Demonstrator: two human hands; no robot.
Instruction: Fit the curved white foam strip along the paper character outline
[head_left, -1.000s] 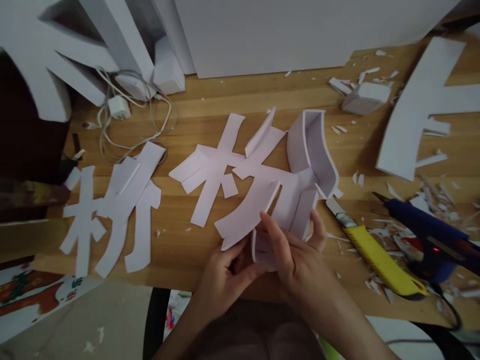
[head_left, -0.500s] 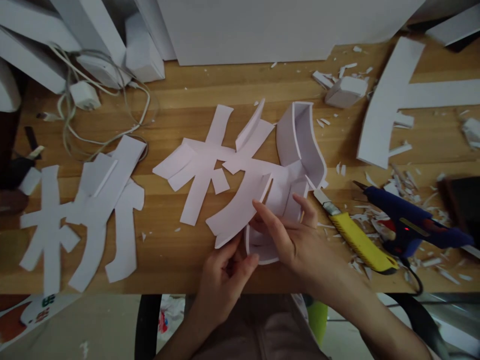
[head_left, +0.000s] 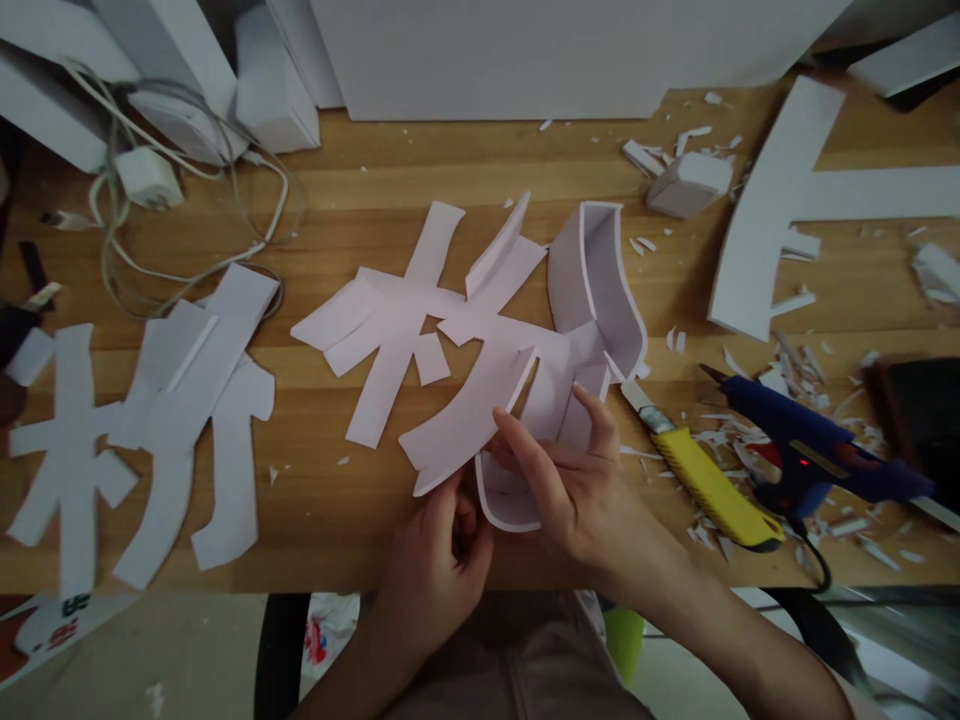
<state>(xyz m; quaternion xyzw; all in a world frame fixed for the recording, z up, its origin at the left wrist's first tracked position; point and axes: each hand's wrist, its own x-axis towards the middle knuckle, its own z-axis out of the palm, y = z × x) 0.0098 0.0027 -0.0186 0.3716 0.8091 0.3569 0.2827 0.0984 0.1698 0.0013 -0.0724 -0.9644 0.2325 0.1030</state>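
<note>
A white foam character [head_left: 480, 330] lies on the wooden table, with raised walls along its right part. My right hand [head_left: 585, 480] is over the lower right of it, fingers bent around a thin upright wall strip, fingertips on the foam. My left hand [head_left: 442, 550] is at the table's front edge, its fingers curled together beside the character's lower tip; what they hold, if anything, is hidden. Next to the piece on the right lie a yellow utility knife [head_left: 712, 485] and a blue glue gun [head_left: 810, 435] with a small red light.
Flat white cut-outs [head_left: 180, 400] lie at the left, below tangled white cables [head_left: 112, 220]. White scraps [head_left: 795, 370] surround the glue gun. A long white foam piece [head_left: 772, 210] is at the upper right, and a large white board [head_left: 495, 60] stands at the back.
My left fingers have curled in closer together near the foam's lower tip. My right hand stays at the wall strip. The whole view has shifted slightly, moving the table items left.
</note>
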